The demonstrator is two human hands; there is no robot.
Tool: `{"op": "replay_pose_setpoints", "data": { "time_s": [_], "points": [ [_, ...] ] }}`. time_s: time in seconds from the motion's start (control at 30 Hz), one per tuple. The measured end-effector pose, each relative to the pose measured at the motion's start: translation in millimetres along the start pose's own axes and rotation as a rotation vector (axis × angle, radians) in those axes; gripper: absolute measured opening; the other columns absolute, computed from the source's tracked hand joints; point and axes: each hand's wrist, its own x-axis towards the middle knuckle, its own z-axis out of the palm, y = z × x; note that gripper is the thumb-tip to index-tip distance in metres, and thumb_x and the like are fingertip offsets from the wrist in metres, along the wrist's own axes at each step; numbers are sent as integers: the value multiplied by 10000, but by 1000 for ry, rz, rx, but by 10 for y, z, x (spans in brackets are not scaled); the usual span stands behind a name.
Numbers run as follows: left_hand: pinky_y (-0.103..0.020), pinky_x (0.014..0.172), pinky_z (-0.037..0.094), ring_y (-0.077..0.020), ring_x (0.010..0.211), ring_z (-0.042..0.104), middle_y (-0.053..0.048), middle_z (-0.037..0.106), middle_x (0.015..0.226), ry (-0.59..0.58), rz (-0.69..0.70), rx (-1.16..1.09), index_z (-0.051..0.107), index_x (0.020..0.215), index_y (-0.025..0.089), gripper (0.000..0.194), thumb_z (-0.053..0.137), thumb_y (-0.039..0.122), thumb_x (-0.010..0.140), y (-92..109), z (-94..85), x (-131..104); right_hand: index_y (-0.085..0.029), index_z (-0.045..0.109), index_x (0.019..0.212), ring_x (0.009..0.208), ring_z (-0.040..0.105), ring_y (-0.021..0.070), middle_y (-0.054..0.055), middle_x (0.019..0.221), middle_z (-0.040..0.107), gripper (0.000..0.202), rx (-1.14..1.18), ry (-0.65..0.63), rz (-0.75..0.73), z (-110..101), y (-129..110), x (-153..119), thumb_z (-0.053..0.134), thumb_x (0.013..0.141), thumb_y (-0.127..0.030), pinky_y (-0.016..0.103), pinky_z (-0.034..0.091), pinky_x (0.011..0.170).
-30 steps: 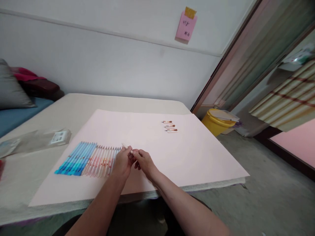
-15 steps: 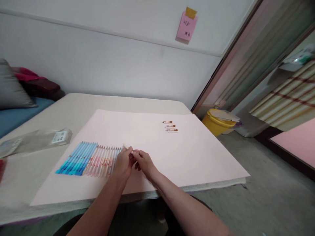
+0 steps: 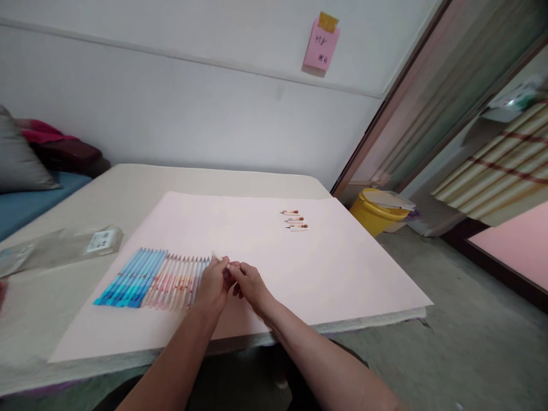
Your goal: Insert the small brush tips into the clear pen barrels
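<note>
My left hand (image 3: 214, 281) is closed around a thin white pen part (image 3: 217, 256), whose tip sticks out past the fingers. Touching it, my right hand (image 3: 249, 282) pinches at the other end; what it grips is too small to name. Beside and partly behind my left hand, a row of several pale pens with red and orange patterns (image 3: 173, 281) lies on the pink sheet (image 3: 342, 274). Left of those lie several blue pens (image 3: 132, 277). Farther back on the right are three short pen pieces with brown ends (image 3: 295, 219), each beside a thin white piece.
Clear plastic packaging (image 3: 55, 249) with a white label lies on the table (image 3: 141, 177) at the left. A grey pillow (image 3: 21, 157) is beyond it. At the right, a yellow bin (image 3: 377, 214) stands on the floor. A pink note (image 3: 321, 45) hangs on the wall.
The view has shifted slightly. Both hands stay together in nearly the same place around the white pen part.
</note>
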Motion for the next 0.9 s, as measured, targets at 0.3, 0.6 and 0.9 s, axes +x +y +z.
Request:
{"op": "replay_pose_setpoints", "data": {
  "time_s": [0.3, 0.6, 0.9],
  "points": [
    [-230, 313, 323, -117, 386, 468, 8, 532, 581, -12, 1, 22, 470, 716, 159, 229, 648, 289, 655, 21, 36, -39, -161, 529, 785, 415, 507, 84, -9, 638, 547, 251, -20, -9, -1, 1, -13, -7, 441, 829, -392, 178, 341, 332],
    [-247, 311, 347, -140, 420, 508, -9, 551, 624, -23, 25, 17, 487, 739, 155, 216, 642, 284, 660, -18, -10, -3, -163, 518, 779, 407, 499, 74, -23, 609, 535, 229, -32, -13, 7, 13, -35, -17, 440, 831, -372, 166, 336, 332],
    [-224, 307, 320, -127, 399, 483, 10, 522, 569, -5, 16, 20, 497, 745, 155, 211, 641, 283, 658, -6, 0, -12, -166, 530, 792, 406, 501, 74, -15, 627, 557, 253, -19, -12, 7, 27, 7, 8, 450, 827, -403, 169, 332, 333]
  ]
}}
